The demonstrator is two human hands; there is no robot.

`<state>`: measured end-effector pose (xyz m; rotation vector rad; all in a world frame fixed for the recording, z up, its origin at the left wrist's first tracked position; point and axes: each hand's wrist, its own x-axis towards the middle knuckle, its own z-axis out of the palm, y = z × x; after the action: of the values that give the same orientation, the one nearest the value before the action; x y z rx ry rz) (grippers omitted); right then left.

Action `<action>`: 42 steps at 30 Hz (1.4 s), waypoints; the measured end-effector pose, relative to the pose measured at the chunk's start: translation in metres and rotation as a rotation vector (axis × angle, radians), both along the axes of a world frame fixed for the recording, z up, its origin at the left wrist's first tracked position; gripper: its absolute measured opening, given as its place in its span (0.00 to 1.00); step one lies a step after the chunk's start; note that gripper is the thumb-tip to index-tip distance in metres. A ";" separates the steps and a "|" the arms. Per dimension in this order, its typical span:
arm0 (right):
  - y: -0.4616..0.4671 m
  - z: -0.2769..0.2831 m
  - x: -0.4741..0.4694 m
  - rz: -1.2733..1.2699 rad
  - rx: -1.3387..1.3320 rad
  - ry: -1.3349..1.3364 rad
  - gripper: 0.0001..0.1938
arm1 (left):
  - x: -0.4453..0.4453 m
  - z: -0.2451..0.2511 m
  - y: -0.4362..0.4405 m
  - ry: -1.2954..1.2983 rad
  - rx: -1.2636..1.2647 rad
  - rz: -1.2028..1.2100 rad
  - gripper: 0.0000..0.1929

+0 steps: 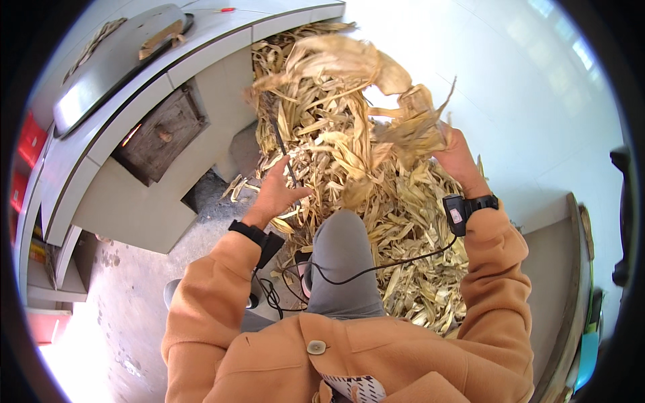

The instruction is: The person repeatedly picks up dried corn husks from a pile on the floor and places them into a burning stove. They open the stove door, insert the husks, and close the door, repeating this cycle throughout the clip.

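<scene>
My right hand (459, 157) grips a bunch of dry corn husks (415, 132), raised over a large husk pile (418, 221). Long pale leaves trail from the bunch toward the far side. Over the pile's left edge, my left hand (276, 197) has its thumb and fingers apart and appears to hold nothing. A thin dark rod (278, 135) slants just beyond its fingertips; whether they touch it cannot be told. To the left, the stove's metal door (164, 135) sits in the tiled front, with an orange glow at its upper left edge.
A large metal lid (118, 68) rests on the tiled stove top (216, 38). Below the door is a dark ash opening (206, 191). Black cable (363, 274) crosses my knee (342, 252). On the right stands a low partition (549, 252).
</scene>
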<state>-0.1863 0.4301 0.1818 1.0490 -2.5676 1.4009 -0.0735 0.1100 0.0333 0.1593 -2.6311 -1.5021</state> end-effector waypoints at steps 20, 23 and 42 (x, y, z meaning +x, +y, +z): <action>-0.129 0.021 0.021 0.413 -0.831 -0.781 0.10 | -0.037 -0.021 0.034 0.263 0.677 -0.065 0.10; -0.113 -0.006 0.007 0.211 -0.627 -0.833 0.13 | -0.025 -0.036 0.012 0.257 0.546 0.039 0.09; -0.168 -0.048 0.020 0.439 0.946 0.175 0.11 | 0.040 -0.004 -0.072 -0.126 0.563 -0.151 0.20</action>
<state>-0.1660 0.2621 0.1335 1.7921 -2.9697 -0.0295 -0.0333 0.0379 0.0294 0.1021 -2.2703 -2.3216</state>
